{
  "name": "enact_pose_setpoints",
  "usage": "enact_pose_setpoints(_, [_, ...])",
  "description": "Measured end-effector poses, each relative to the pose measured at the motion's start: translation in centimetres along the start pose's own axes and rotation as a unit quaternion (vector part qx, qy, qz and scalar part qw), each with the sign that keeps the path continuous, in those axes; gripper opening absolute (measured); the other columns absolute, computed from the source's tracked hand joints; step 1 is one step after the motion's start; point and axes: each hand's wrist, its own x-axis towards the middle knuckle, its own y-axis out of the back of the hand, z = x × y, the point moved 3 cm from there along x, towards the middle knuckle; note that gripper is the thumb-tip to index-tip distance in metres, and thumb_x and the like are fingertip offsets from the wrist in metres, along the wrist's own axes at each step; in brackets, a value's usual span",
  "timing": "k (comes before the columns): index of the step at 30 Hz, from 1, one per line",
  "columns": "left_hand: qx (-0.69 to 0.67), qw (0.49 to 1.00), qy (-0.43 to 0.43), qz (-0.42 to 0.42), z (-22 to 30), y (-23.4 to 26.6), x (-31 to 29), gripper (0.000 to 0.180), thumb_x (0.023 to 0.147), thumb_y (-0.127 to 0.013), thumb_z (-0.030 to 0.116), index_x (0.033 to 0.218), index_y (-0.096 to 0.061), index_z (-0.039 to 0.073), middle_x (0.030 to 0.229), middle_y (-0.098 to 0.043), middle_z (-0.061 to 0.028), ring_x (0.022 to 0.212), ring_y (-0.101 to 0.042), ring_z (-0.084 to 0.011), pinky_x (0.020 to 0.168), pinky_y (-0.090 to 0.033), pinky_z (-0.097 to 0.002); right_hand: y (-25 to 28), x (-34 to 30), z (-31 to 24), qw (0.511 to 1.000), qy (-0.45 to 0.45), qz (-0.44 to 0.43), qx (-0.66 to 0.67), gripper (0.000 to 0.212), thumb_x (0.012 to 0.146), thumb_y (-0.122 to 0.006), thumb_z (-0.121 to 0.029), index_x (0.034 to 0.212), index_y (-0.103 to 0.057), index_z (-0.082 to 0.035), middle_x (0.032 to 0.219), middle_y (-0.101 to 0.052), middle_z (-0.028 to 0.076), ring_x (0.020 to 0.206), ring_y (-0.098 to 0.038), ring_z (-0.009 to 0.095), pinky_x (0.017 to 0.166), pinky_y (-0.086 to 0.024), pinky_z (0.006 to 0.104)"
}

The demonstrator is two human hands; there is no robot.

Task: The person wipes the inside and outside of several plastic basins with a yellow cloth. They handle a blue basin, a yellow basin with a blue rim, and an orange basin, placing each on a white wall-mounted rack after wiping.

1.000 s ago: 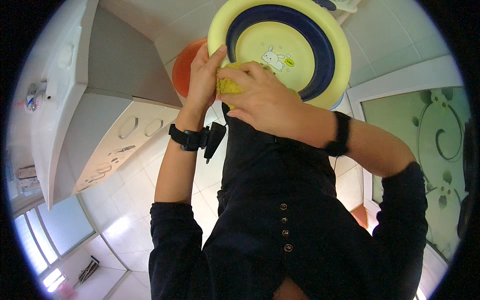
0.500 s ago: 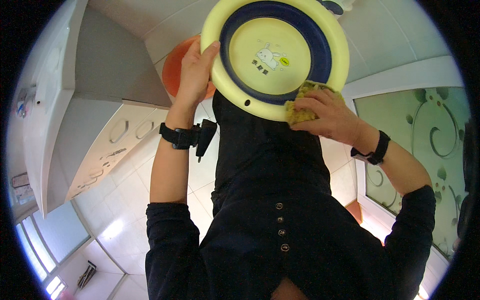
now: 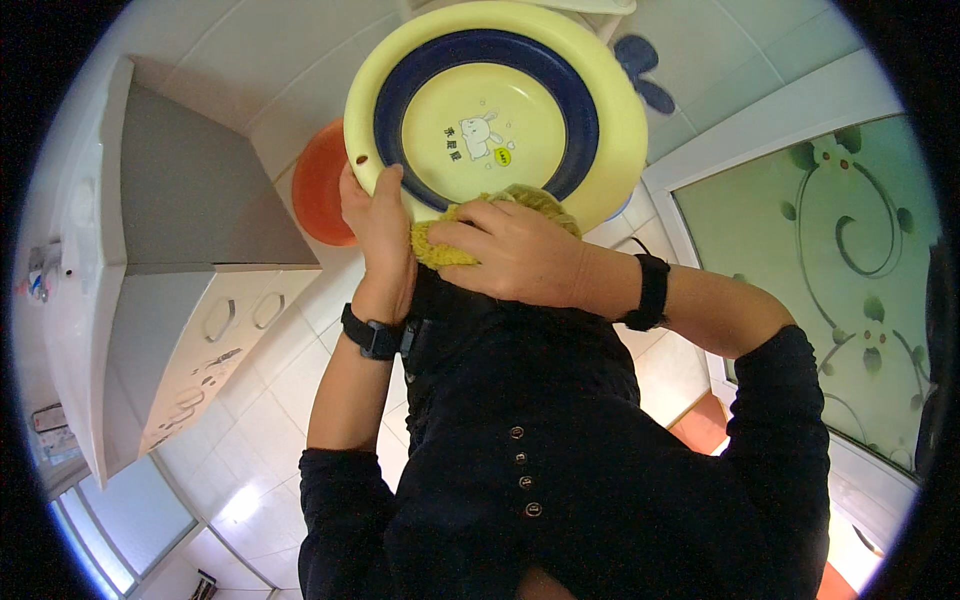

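Observation:
A yellow basin [image 3: 363, 110] with a dark blue ring inside and a cartoon rabbit on its floor is held up in front of me, its inside turned toward me. My left hand [image 3: 380, 225] is closed on the lower left of its rim, thumb over the edge, just below a small hole. My right hand [image 3: 525, 250] holds a yellow-green fluffy cloth [image 3: 433, 245] bunched under its fingers. The cloth presses on the near part of the rim, right beside my left hand.
An orange-red tub [image 3: 318, 200] stands behind the basin at left. A vanity cabinet [image 3: 180, 350] with a white sink [image 3: 90, 250] fills the left side. On the right is a patterned glass door [image 3: 830, 240]. A dark blue petal-shaped thing [image 3: 640, 65] sits beyond the basin.
The basin has shifted left and turned clockwise, its rim hole going from the near side to the left. My right hand has moved left along the rim with the cloth, closer to my left hand.

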Motion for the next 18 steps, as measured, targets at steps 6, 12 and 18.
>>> enact_pose_setpoints(6, [0.003,0.995,-0.094,-0.027,4.4,2.0,2.1,0.034,0.083,-0.058,0.0,0.116,-0.05,-0.001,0.094,-0.061,-0.0055,0.078,-0.057,-0.011,0.069,-0.047,-0.0234,2.6,1.9,0.1,0.998,-0.02,0.012,0.051,0.015,0.072,-0.062,-0.015,0.085,-0.067,-0.01,0.107,-0.057,0.01,0.091,-0.057,0.027,0.075,-0.051,0.034])
enact_pose_setpoints(12, [0.076,0.982,-0.168,-0.033,6.7,5.0,1.4,0.038,0.084,-0.056,-0.001,0.122,-0.048,-0.002,0.106,-0.058,-0.0068,0.089,-0.056,-0.0105,0.078,-0.046,-0.0232,2.4,-0.6,3.8,0.986,-0.135,0.014,0.095,0.021,0.078,-0.062,-0.017,0.098,-0.066,-0.014,0.113,-0.055,0.009,0.094,-0.056,0.028,0.08,-0.049,0.035])
enact_pose_setpoints(18, [0.153,0.966,-0.2,-0.063,8.0,3.5,1.0,0.057,0.075,-0.054,-0.003,0.131,-0.045,0.0,0.108,-0.06,-0.0071,0.09,-0.057,-0.0111,0.081,-0.046,-0.0237,1.5,-4.6,9.0,0.99,-0.025,-0.074,-0.119,0.031,0.077,-0.064,-0.017,0.109,-0.063,-0.016,0.116,-0.054,0.011,0.102,-0.055,0.029,0.083,-0.048,0.0358])
